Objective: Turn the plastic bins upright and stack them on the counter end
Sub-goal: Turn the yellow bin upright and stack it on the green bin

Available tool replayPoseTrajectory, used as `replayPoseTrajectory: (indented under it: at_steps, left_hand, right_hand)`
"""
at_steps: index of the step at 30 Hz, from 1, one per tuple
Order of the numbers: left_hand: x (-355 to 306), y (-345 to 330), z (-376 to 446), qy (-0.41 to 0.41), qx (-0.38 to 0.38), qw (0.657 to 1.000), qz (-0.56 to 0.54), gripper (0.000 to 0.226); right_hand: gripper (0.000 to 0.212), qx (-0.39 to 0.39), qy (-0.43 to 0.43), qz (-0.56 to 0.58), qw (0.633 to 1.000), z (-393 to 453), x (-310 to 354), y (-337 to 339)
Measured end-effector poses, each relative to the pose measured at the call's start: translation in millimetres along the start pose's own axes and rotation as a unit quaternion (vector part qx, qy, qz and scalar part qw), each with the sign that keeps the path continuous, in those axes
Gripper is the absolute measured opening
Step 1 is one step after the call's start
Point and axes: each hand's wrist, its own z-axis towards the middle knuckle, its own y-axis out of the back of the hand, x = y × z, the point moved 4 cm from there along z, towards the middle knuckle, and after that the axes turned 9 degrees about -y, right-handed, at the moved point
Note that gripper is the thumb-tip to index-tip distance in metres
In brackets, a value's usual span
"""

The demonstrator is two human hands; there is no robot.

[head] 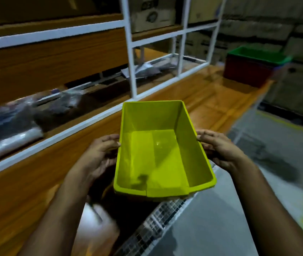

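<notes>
A yellow-green plastic bin point(158, 156) is upright, its open side toward me, held above the near edge of the wooden counter point(202, 100). My left hand point(99, 156) grips its left long wall and my right hand point(219, 148) grips its right long wall. At the far end of the counter stands a stack of bins point(252, 69): a green one on top, a blue rim showing under it, a red one below. The inside of the yellow-green bin holds nothing.
A white metal frame point(130, 58) with glass panels runs along the counter's back edge, with wrapped goods point(10, 124) behind it. Cardboard boxes point(298, 85) line the far wall. Grey floor point(269, 156) lies to the right. A white object point(99, 226) and tiled edge sit below my arms.
</notes>
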Motion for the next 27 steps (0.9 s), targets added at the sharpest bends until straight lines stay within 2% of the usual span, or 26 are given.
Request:
replayPoseTrajectory:
  at_steps: [4,9,16,20,21,24,25,27]
  left_hand:
    - [7.5,-93.3,52.2,0.005,0.063,0.998,0.014,0.026]
    - [25.1,-210.4,112.3,0.020,0.130,0.991,0.007,0.026]
    - [41.8,-351.0,189.6,0.028,0.173,0.984,0.018,0.035]
    - [42.3,-421.6,231.5,0.039,0.192,0.981,0.010,0.024]
    - [43.0,-439.1,246.1,0.043,0.197,0.979,0.007,0.024]
    - [44.3,-482.7,293.7,0.037,0.216,0.976,0.011,0.056]
    - [44.8,-498.2,310.7,0.036,0.225,0.974,0.011,0.059]
    - [41.9,-532.6,347.8,0.029,0.252,0.967,0.009,0.049]
  right_hand:
    - [0.021,-0.075,0.017,0.017,0.997,-17.3,26.6,89.1]
    - [0.021,-0.123,0.042,0.036,0.991,-32.2,61.0,197.0]
    - [0.026,-0.181,0.065,0.065,0.979,-30.2,111.4,326.7]
    - [0.032,-0.219,0.080,0.088,0.968,-11.5,137.3,394.4]
    - [0.033,-0.231,0.083,0.093,0.965,-3.9,145.0,412.5]
    - [0.032,-0.250,0.083,0.095,0.960,21.5,171.1,457.2]
    - [0.032,-0.252,0.087,0.094,0.959,31.0,182.1,471.7]
    - [0.034,-0.249,0.101,0.088,0.959,54.3,209.4,503.1]
